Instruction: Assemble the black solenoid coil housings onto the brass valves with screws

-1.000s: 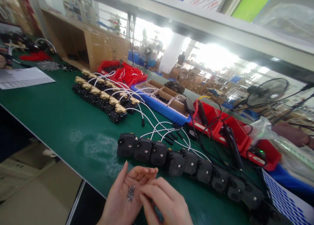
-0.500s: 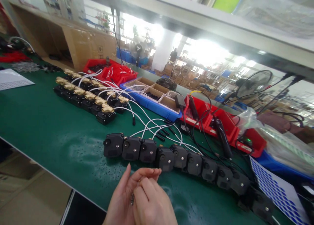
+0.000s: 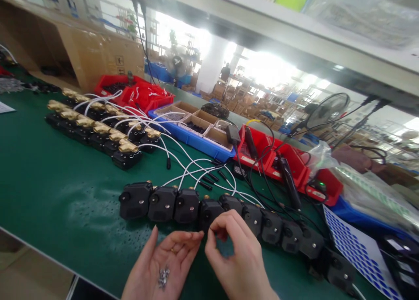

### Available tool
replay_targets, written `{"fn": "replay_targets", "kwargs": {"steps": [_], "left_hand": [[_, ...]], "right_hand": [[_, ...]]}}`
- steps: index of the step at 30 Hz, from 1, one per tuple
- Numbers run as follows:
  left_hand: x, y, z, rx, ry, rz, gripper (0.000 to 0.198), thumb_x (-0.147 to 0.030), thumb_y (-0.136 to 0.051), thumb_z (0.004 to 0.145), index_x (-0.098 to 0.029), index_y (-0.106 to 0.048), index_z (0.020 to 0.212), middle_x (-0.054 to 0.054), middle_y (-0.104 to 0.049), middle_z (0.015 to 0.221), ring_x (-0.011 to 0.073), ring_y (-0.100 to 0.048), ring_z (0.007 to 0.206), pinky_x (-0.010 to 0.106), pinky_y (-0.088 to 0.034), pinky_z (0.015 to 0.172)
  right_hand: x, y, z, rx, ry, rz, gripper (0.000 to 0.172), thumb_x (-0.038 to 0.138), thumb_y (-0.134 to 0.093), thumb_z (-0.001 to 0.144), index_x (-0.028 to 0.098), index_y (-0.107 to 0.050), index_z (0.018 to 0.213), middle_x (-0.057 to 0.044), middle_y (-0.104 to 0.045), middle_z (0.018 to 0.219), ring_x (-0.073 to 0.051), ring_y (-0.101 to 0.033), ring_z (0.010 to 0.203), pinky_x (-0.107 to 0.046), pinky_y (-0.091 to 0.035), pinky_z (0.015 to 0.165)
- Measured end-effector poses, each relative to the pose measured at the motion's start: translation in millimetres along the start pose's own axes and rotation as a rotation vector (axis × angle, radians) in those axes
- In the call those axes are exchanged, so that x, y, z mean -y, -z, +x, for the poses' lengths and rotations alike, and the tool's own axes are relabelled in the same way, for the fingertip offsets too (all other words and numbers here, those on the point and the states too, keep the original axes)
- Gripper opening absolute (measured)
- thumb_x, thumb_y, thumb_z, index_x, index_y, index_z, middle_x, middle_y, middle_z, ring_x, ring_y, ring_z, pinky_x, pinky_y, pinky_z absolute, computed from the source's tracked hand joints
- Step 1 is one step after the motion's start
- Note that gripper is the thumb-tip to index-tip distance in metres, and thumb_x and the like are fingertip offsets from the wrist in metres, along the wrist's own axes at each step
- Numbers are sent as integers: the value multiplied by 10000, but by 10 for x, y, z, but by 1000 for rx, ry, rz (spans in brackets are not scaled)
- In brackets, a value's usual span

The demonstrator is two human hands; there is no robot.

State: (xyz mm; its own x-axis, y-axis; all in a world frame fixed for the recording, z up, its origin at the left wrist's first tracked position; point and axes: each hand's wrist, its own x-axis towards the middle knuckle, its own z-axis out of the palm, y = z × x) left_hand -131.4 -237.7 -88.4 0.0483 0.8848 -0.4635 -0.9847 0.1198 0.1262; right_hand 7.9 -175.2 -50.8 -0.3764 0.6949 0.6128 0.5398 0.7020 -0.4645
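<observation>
My left hand (image 3: 163, 265) lies palm up and cupped, cradling a small pile of silvery screws (image 3: 163, 277). Beside it, my right hand (image 3: 237, 256) is closed in a pinch, thumb and forefinger meeting at the front of a black boxy unit (image 3: 209, 210). Whatever is between those fingertips is too small or hidden to make out. This unit stands in a slanting row with several alike, such as the black unit (image 3: 134, 201) at the left end. Silver round spots show on the fronts of most of them. White cables run behind the row.
Brass-topped black units (image 3: 126, 153) stand in rows at the left. Behind are a blue divided tray (image 3: 206, 145), red bins (image 3: 290, 167) and a dark handheld tool (image 3: 290, 184) with cords. A sheet of blue dots (image 3: 356, 247) lies right. A shelf (image 3: 262, 20) crosses above.
My right hand has left the left palm and moved right to the black unit. The left palm has opened up, showing the screws. The view has shifted slightly to the right.
</observation>
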Motion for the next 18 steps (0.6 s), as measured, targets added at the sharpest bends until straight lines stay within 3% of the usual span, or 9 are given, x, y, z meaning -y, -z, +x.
{"fn": "replay_targets", "kwargs": {"steps": [5,12,18], "left_hand": [[-17,39,15,-51,17,-45,407,-236,-433,999,-89,-781,848,200,-777,1012,322,-706,1124,535,-445,1144],[-32,52,43,-73,30,-6,459,-254,-432,1002,-93,-785,757,183,-787,943,301,-741,1034,463,-538,1061],[-40,40,61,-112,44,-3,476,-251,-412,998,-101,-784,742,180,-785,915,295,-742,1017,488,-516,1083]], "right_hand": [[-123,10,102,37,23,-46,203,28,-500,846,203,-476,746,15,-515,706,-104,-530,644,-201,-424,588],[-181,35,148,151,-27,59,189,49,-541,893,193,-542,771,10,-559,741,-105,-550,673,-195,-443,604],[-233,31,144,200,-102,103,182,59,-576,881,190,-557,757,15,-560,746,-99,-546,665,-192,-431,591]]}}
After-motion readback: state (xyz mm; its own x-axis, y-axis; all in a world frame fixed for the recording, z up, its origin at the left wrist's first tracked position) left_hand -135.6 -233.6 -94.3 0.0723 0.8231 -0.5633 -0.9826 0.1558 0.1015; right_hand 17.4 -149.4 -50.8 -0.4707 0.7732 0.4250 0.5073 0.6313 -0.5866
